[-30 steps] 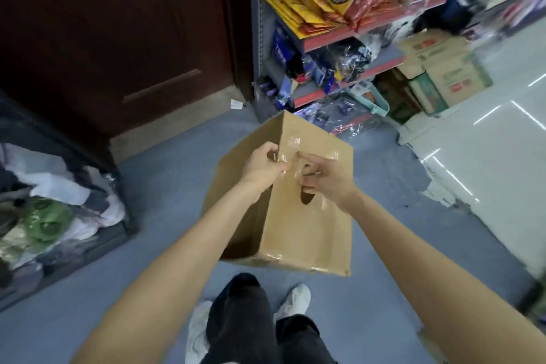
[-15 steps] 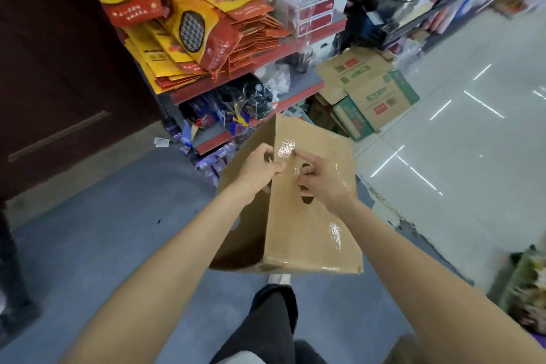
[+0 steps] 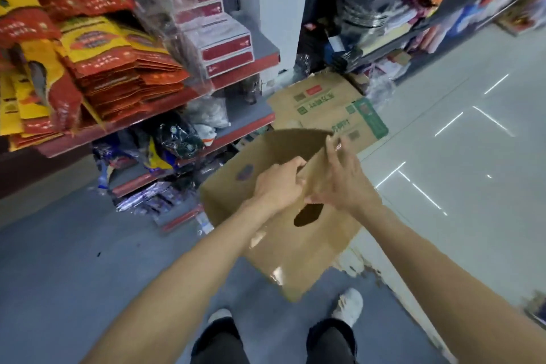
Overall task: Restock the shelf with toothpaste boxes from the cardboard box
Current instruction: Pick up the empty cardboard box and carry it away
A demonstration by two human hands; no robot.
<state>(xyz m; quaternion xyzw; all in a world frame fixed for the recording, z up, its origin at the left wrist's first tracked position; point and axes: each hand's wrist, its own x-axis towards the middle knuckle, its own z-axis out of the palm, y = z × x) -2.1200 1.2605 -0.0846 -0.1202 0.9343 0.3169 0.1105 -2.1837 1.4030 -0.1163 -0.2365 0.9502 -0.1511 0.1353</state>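
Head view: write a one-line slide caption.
Both hands, left hand and right hand, grip a tilted cardboard box beside stocked store shelves.

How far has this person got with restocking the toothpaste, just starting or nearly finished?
Just starting, it seems. Done: the cardboard box is off the floor and carried up to the shelf. In hand: the left hand and right hand both grip its top edge. Left: no toothpaste boxes are visible yet, in the hands or in the box, so all the placing remains.

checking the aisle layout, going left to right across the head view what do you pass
yellow and red packets → red and white boxes → held cardboard box → left hand → right hand → white tiled floor
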